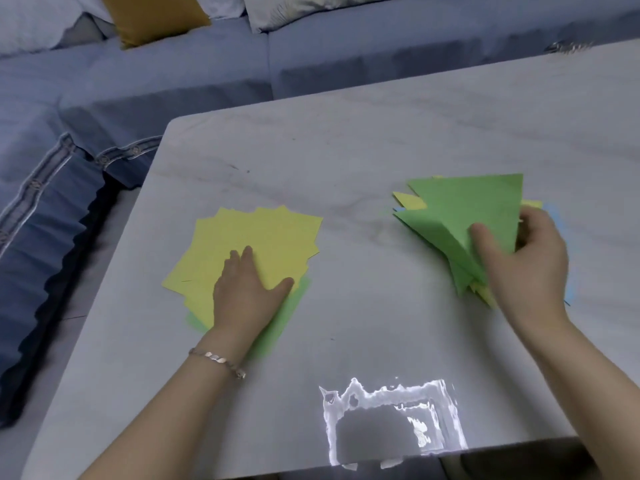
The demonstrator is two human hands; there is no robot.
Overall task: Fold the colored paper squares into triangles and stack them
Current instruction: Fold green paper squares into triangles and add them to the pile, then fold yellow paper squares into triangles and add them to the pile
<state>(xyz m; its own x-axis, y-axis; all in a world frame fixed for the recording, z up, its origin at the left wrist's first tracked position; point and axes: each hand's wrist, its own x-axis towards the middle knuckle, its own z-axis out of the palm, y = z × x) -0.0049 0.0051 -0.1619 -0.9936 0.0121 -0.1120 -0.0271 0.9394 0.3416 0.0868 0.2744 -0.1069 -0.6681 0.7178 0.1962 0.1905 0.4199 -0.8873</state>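
A fanned pile of yellow paper squares (256,233) lies on the left of the table, with green sheets showing under its near edge. My left hand (247,289) rests flat on this pile, fingers straight. To the right sits a stack of folded triangles (460,209), green on top, with yellow and blue corners poking out beneath. My right hand (523,247) pinches the top green triangle at its near right corner, thumb on top and fingers behind it.
The grey marble table (346,161) has a bright glare patch (388,420) near its front edge. A blue sofa (138,84) with a mustard cushion (152,15) and pale cushions runs behind and to the left.
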